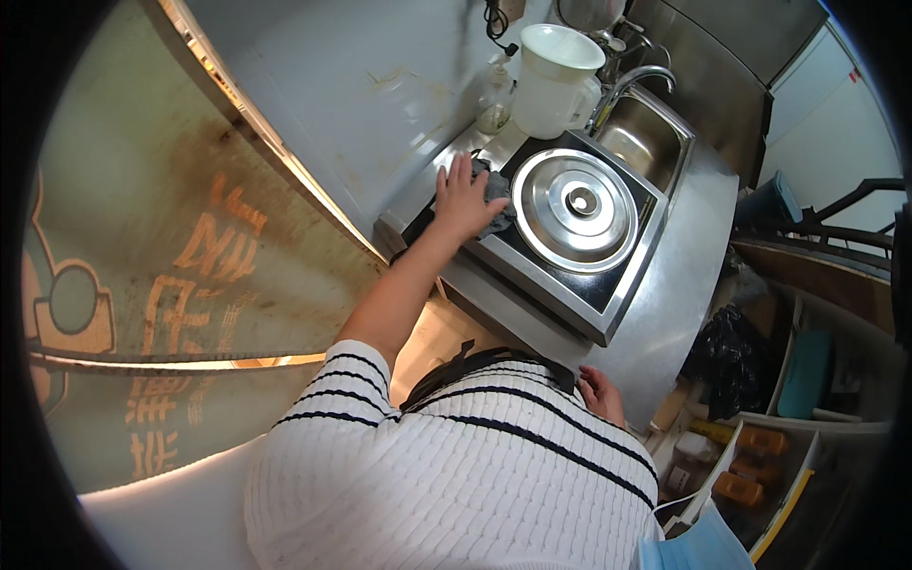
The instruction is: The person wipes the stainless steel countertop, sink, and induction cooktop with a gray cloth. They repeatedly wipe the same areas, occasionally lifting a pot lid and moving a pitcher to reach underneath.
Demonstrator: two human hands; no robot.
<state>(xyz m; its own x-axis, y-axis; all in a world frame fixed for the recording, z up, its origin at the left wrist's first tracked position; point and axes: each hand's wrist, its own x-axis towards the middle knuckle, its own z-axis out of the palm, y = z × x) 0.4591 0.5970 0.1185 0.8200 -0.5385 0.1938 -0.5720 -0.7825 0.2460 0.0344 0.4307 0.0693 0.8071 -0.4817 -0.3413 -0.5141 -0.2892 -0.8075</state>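
My left hand point(462, 203) lies over a crumpled dark grey cloth point(500, 187), pressing it on the left part of a black-topped, steel-framed induction cooker point(605, 296). Its fingers are spread and the cloth shows beyond the thumb and fingertips. Just right of the cloth, a round stainless steel lid point(545, 239) with a central knob sits on the cooker; whatever is beneath it is hidden. My right hand point(602, 395) hangs by my waist near the front edge of the steel counter point(680, 274). Its fingers are slightly bent, and I see nothing in them.
Behind the cooker stand a white plastic pitcher point(552, 92) and a clear pump bottle point(494, 100). A steel sink point(645, 142) with a curved faucet point(645, 71) lies to the back right. Shelves with a black plastic bag point(727, 356) and orange-lidded containers point(741, 488) are at right. A printed curtain point(285, 263) hangs left.
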